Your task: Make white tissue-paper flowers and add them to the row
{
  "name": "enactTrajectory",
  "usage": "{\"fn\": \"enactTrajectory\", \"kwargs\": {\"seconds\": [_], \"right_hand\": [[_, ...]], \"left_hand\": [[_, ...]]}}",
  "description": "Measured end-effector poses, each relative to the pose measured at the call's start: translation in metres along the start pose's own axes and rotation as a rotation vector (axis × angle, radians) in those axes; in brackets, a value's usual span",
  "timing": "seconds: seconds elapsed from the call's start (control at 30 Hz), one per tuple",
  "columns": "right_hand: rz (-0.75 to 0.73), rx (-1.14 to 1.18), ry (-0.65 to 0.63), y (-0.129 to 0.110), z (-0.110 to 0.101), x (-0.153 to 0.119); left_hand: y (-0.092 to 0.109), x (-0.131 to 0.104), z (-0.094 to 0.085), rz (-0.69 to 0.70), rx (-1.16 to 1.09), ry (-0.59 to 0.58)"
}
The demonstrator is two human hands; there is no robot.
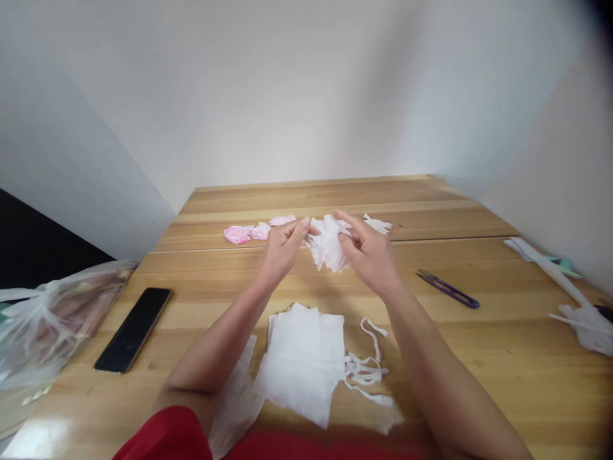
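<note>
Between my two hands, raised over the middle of the table, is a ruffled white tissue-paper flower (329,246). My left hand (283,246) pinches its left edge between thumb and fingers. On the other side my right hand (366,249) grips the petals, with the index finger along the top. Below, near the table's front edge, lies a stack of white tissue sheets (306,358). Thin white strips (366,370) curl beside the stack. Behind my hands are pink-and-white paper flowers (238,234) and a small white crumpled piece (377,223).
Purple-handled thread snips (447,289) lie to the right on the wooden table (215,281). A black phone (134,329) rests at the left, beside a clear plastic bag (71,319). White plastic wrapping (587,326) is at the right edge. A wall stands behind the table.
</note>
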State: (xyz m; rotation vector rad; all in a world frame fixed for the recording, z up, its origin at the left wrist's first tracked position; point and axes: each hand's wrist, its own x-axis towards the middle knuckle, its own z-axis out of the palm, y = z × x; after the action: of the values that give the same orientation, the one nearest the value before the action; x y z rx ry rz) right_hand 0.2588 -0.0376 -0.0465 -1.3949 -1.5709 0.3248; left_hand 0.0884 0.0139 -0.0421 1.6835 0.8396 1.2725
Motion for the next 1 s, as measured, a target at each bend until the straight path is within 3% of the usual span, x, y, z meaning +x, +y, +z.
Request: {"fn": "enactTrajectory", "kwargs": {"seconds": [0.17,0.37,0.57,0.8,1.0], "right_hand": [[-0.023,-0.101,0.030,-0.004,0.000,-0.001],[-0.092,-0.189,0.002,-0.006,0.002,-0.001],[-0.050,-0.114,-0.005,-0.006,-0.001,-0.001],[-0.016,-0.177,-0.072,-0.014,-0.001,-0.001],[-0.023,-0.219,-0.044,-0.010,0.000,0.001]], "left_hand": [[0.000,0.000,0.005,-0.009,-0.038,0.005],[-0.005,-0.001,0.008,0.017,0.121,-0.028],[-0.010,0.002,0.007,0.021,-0.059,-0.013],[-0.005,-0.004,0.012,0.035,-0.019,-0.053],[-0.005,-0.005,0.011,0.063,-0.090,-0.088]]}}
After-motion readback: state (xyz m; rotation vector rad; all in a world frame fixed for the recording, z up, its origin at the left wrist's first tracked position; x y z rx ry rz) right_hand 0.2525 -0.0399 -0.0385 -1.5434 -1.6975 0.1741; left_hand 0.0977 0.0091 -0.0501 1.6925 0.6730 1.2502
